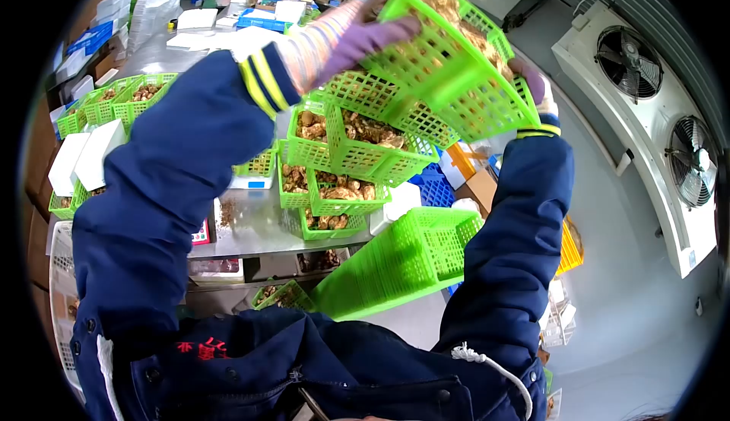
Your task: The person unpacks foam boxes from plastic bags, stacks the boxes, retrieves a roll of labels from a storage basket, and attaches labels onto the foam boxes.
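A bright green plastic basket [437,64] with grid walls is raised and tilted in front of me, filled with knobbly yellow-brown pieces [441,1] that look like mushrooms or roots. My left hand [369,39], in a purple glove with a striped cuff, grips its left side. On its right side my right hand [532,83], also gloved in purple, is closed around the edge, with part of the fingers hidden. Just below, more green baskets [372,161] holding similar pieces stand stacked on a metal table [236,231].
A tall leaning stack of green baskets [403,261] stands at the table's front right. More filled baskets [141,90] and white boxes [99,151] line the left. A blue crate [433,187] and cardboard box [479,189] lie behind. A fan unit [646,109] hangs at right.
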A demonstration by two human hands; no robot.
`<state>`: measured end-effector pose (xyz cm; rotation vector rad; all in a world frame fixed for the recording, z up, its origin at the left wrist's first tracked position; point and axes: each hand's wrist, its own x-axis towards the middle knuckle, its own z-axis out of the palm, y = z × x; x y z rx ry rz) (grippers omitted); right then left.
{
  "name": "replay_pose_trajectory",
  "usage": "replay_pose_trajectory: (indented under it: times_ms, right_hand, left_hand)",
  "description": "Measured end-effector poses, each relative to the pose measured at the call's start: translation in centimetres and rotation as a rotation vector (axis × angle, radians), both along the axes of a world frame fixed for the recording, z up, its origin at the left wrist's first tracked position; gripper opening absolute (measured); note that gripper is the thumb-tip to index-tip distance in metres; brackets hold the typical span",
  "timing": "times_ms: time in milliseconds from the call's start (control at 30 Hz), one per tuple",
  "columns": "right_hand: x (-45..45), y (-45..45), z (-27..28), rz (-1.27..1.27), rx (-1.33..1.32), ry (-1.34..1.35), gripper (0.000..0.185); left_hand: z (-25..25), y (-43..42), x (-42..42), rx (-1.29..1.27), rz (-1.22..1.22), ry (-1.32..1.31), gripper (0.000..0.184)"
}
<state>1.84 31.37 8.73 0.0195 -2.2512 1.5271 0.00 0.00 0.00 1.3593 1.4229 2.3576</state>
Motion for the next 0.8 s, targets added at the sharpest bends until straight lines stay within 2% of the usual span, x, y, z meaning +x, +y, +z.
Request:
replay_pose_trajectory:
  times_ms: [33,67,100,167,200,300,333,433,467,500,567,600,633,700,767,800]
  right_hand:
    - [0.7,-0.5,-0.7,0.060,-0.287,-0.038,0.027]
    - [1.3,-1.2,-1.5,0.009,-0.309,-0.013,0.025]
    - [0.3,2.0,-2.7,0.086,-0.390,0.014,0.024]
    - [-1.6,4.2,-2.9,0.042,-0.299,-0.037,0.024]
    - [-2.3,4.2,-3.3,0.060,-0.377,-0.049,0.022]
    - [-2.6,3.7,-3.7,0.111,-0.519,-0.129,0.020]
    - [-1.7,2.0,-3.5,0.070,-0.524,-0.097,0.020]
    - [-2.9,2.1,-3.3,0.176,-0.569,-0.156,0.021]
    - [-3.9,2.6,-3.3,0.222,-0.576,-0.233,0.029]
    - [-4.6,3.1,-3.8,0.305,-0.628,-0.208,0.030]
    - [-4.9,2.9,-4.6,0.313,-0.706,-0.168,0.034]
    - [-5.4,2.9,-5.1,0.045,-0.566,-0.029,0.038]
    - [-4.6,2.4,-5.2,0.090,-0.557,-0.059,0.040]
    - [-4.6,4.0,-5.1,0.162,-0.573,-0.140,0.043]
    - [-6.6,9.3,-5.8,0.231,-0.435,-0.071,0.042]
    - [-7.2,11.4,-6.5,0.257,-0.392,-0.054,0.042]
  left_hand:
    - [-0.2,1.1,0.1,-0.063,0.142,0.235,0.058]
    - [-0.4,1.9,0.1,0.019,0.085,0.093,0.050]
    - [0.2,5.4,-0.4,0.073,0.017,-0.215,0.047]
    - [-1.1,6.6,-4.1,0.030,-0.128,-0.160,0.049]
    - [-0.5,6.9,-2.8,0.007,-0.048,-0.381,0.047]
    - [-1.8,6.5,-3.6,-0.208,0.089,-0.258,0.058]
    - [-2.2,6.4,-3.7,-0.207,0.071,-0.243,0.061]
    - [-2.8,6.1,-3.9,-0.199,0.046,-0.198,0.066]
    - [-2.9,6.0,-3.7,-0.195,0.061,-0.176,0.066]
    - [-3.0,5.9,-3.4,-0.189,0.080,-0.142,0.066]
    - [-3.9,5.4,-2.9,-0.227,0.206,0.010,0.066]
    - [-4.4,4.7,-2.3,-0.300,0.272,0.068,0.062]
    - [-4.8,3.4,-1.9,-0.299,0.289,0.040,0.062]
    - [-5.7,0.3,-0.8,-0.095,0.175,0.063,0.058]
    - [-5.8,-3.7,1.5,-0.201,0.420,-0.017,0.047]
    - [-5.4,-7.2,2.2,-0.281,0.262,-0.139,0.061]
